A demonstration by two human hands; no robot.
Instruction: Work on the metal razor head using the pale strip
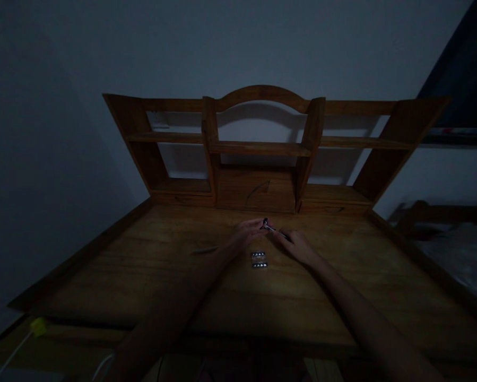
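Note:
My right hand (296, 245) is closed round the dark handle of what looks like a razor (270, 227), its shiny neck and dark head pointing left. At that head, the fingers of my left hand (249, 230) come together and seem to grip it; the dim light hides the exact contact. Below both hands, on the wooden desk (294, 297), lies a small clear pack (259, 259) with two dark rows of cartridge-like pieces. A thin greyish stick-like thing (205, 249) rests beside my left forearm.
A wooden shelf unit (258, 148) rises along the desk's back edge, with small drawers at its base. Raised side rails bound the desk left and right. A yellow thing (38, 326) with a white cable is at the lower left. The room is dark.

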